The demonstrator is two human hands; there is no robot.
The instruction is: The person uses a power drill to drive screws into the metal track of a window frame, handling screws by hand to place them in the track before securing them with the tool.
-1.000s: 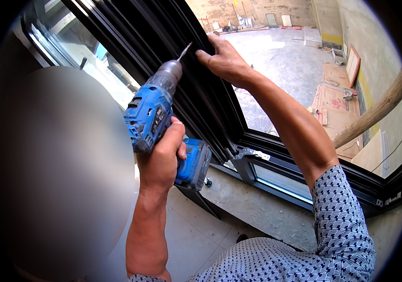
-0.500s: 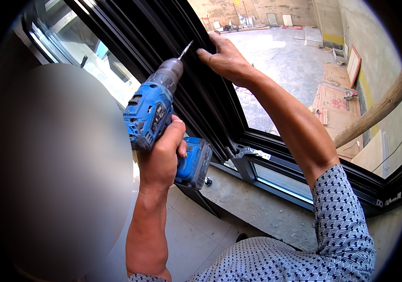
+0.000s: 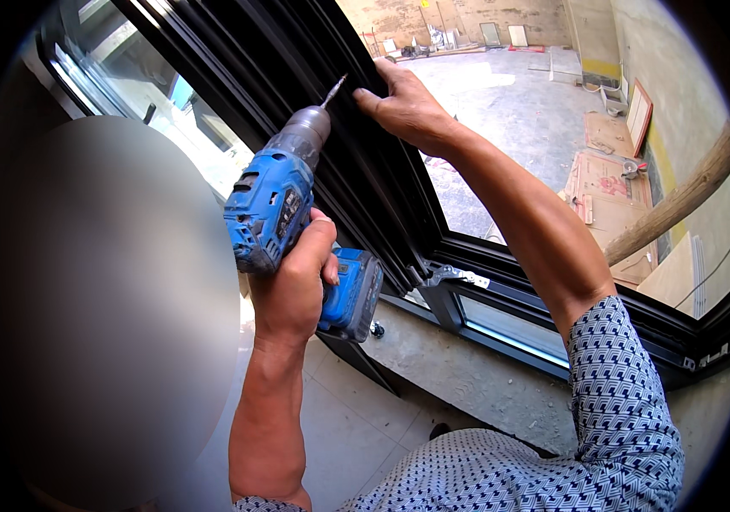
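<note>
Blue drill (image 3: 273, 205), gripped in the closed left hand (image 3: 295, 277), points lengthwise to one o'clock, its bit tip (image 3: 344, 78) at ten o'clock from the nearer right hand (image 3: 408, 108), thumb spread at the black frame (image 3: 363, 166), hold unclear.

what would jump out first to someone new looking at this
Most likely the bright blue drill left of centre, held in the left hand, its bit pointing up along the black window frame. Next, perhaps, the right hand at that frame's edge, just right of the bit. Beyond the frame, a rough wooden pole slants across the right side.
</note>
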